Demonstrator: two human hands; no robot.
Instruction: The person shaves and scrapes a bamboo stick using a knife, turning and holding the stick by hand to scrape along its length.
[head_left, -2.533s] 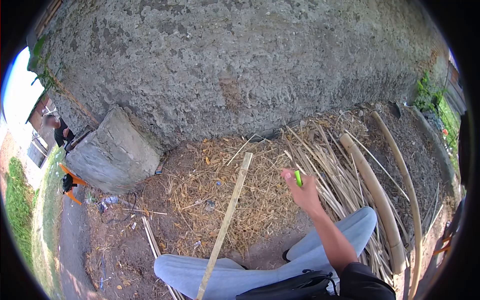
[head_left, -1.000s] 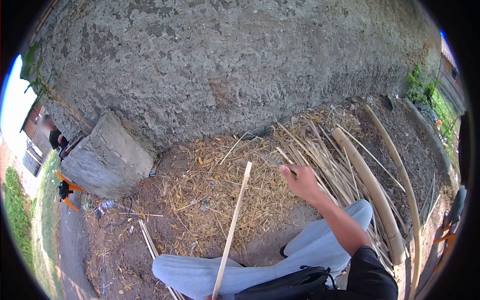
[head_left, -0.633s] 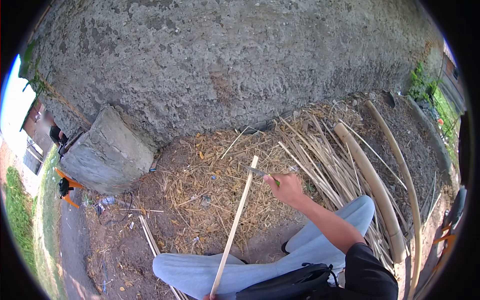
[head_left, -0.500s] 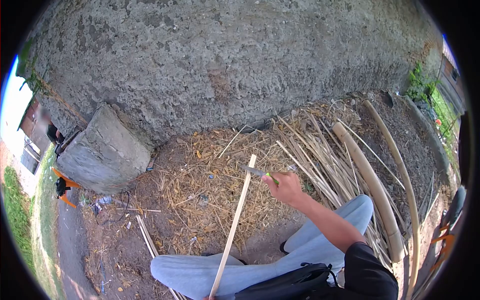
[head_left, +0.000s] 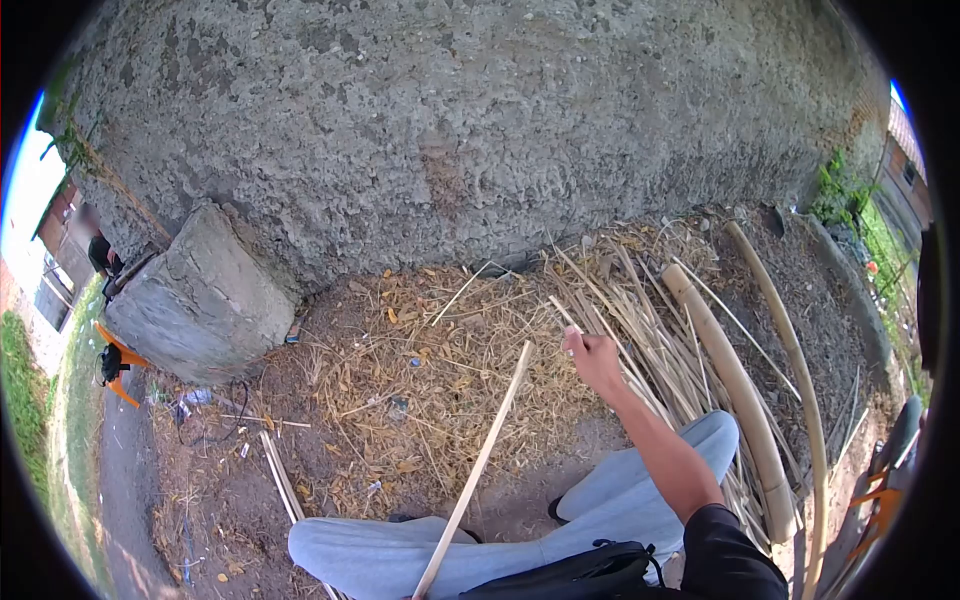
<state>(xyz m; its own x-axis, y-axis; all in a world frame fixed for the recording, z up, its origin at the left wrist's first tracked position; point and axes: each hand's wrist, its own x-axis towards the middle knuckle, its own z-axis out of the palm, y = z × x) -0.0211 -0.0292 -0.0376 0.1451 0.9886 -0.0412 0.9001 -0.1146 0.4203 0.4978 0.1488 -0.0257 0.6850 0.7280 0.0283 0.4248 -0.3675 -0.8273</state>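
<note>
A long pale bamboo strip (head_left: 478,465) slants across my left thigh, its upper end free above the littered ground. Its lower end runs out at the bottom edge, where my left hand is out of view. My right hand (head_left: 594,362) is raised to the right of the strip, apart from it, with fingers curled. Half a second ago this hand gripped a knife with a green handle; its blade does not show now, and the closed fingers hide the handle.
Split bamboo strips (head_left: 640,320) lie heaped on the right, beside a thick bamboo pole (head_left: 735,390) and a curved one (head_left: 790,350). A rough wall (head_left: 480,130) rises ahead. A concrete block (head_left: 205,300) stands left, with a person (head_left: 103,255) beyond it. More strips (head_left: 280,475) lie by my left knee.
My right hand has moved away from the strip's upper end, to the right, and the knife blade has gone from sight. The strip's upper end has shifted slightly right and down.
</note>
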